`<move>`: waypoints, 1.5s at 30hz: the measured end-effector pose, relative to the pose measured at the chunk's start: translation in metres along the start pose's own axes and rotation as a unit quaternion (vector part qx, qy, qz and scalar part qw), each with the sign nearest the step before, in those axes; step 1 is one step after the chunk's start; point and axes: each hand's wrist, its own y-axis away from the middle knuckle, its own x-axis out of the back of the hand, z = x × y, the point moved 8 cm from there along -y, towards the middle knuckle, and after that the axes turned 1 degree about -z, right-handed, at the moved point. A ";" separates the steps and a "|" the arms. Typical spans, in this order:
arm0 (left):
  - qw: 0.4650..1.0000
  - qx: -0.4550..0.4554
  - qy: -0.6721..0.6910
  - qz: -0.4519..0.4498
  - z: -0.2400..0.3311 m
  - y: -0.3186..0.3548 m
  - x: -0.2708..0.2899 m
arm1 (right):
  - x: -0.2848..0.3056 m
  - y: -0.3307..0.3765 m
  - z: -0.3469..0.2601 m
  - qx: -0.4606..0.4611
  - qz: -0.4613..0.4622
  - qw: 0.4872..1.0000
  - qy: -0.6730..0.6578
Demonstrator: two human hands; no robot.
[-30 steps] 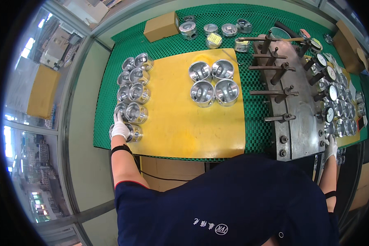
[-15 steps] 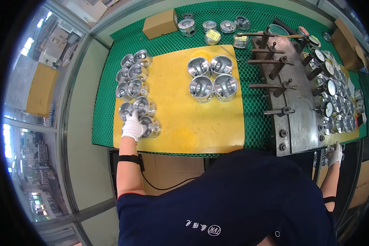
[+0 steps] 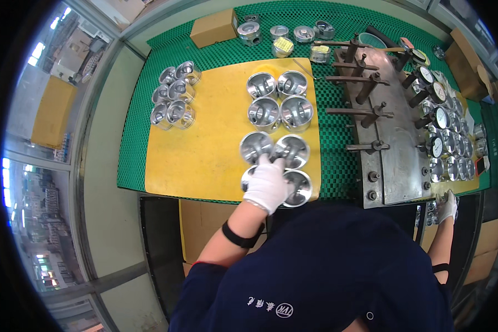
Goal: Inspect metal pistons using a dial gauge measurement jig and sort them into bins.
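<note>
- The person's left hand (image 3: 267, 185), in a white glove, lay spread over a cluster of four shiny metal pistons (image 3: 275, 166) at the near edge of the yellow mat (image 3: 205, 149), its fingers resting across their open tops.
- The fingers looked loosely spread rather than clenched; whether they actually gripped any piston could not be told, as the glove hid the contact.
- Just beyond that cluster on the yellow mat stood a tidy square of four more pistons (image 3: 277, 98), and at the mat's far left corner sat a looser group of smaller ones (image 3: 173, 95).
- The right hand (image 3: 447, 206), also gloved, sat well to the right of the mat, at the near edge of the grey metal fixture plate (image 3: 395, 138); its grip could not be made out.
- Judged from this, the step would go best by keeping the four pistons upright and pressed together, sliding them as one block, and squaring them in line with the tidy square beyond without knocking it.
</note>
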 end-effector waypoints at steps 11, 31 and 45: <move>0.994 0.006 -0.011 0.105 -0.056 -0.046 0.162 | 0.081 -0.009 0.012 0.085 -0.089 0.988 0.089; 0.954 0.169 -0.248 -0.020 -0.348 -0.303 0.211 | 0.196 0.183 0.068 -0.181 0.188 0.955 0.143; 0.969 0.103 -0.144 0.170 -0.365 -0.249 0.204 | 0.089 0.179 0.028 -0.139 0.068 0.956 0.248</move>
